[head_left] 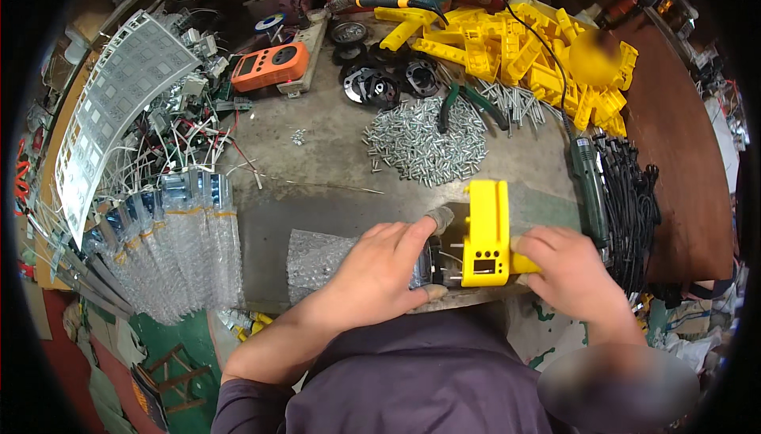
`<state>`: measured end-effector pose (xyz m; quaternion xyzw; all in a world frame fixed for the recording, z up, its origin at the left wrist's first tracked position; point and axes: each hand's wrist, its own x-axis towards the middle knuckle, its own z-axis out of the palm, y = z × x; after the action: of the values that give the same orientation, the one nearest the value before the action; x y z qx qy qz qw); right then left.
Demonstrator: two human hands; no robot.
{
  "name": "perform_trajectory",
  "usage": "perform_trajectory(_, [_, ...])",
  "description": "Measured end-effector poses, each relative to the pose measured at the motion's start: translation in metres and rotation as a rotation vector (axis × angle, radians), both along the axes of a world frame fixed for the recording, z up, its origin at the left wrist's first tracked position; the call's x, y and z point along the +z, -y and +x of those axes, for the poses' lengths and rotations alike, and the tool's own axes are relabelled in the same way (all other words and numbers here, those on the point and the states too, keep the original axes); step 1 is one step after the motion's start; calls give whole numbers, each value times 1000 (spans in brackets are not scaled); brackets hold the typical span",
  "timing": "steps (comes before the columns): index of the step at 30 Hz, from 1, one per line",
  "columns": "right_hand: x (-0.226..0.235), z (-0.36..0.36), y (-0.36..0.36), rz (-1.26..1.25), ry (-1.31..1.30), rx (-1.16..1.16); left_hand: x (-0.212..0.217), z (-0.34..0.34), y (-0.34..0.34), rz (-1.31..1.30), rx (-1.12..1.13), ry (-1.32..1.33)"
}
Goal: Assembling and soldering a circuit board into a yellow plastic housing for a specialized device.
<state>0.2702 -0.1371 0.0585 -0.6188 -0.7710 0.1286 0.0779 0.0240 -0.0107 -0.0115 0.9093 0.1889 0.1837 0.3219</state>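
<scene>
A yellow plastic housing [485,232] with a small rectangular window lies at the near edge of the workbench. My right hand [569,271] grips its right side. My left hand [386,267] presses against its left side, where dark inner parts and thin wires [445,263] show, with a taped fingertip [438,218] touching the housing's top left. A piece of bubble wrap [313,258] lies under my left wrist.
A heap of silver screws [424,145] sits behind the housing, with green-handled pliers [468,101] on it. Farther back lie several yellow housings [507,49], black round parts [372,85] and an orange meter [269,65]. A green electric screwdriver [588,184] and black cables [630,204] lie right; clear packets [186,244] left.
</scene>
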Motion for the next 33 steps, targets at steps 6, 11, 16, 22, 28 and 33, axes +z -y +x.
perform_trajectory(6, [5,-7,-15,-29,65,68,4,-1,0,0,5,-3])
perform_trajectory(11, [-4,-10,-18,-29,52,89,4,1,2,6,9,14])
perform_trajectory(16, [-9,-9,-23,-19,39,102,4,4,3,21,-5,30])
perform_trajectory(22, [-20,-3,-16,-60,-27,53,10,13,4,3,-13,-15])
perform_trajectory(28, [-16,64,3,189,96,-676,6,3,12,37,87,15])
perform_trajectory(33, [-56,91,29,199,199,-874,8,2,14,50,132,-17])
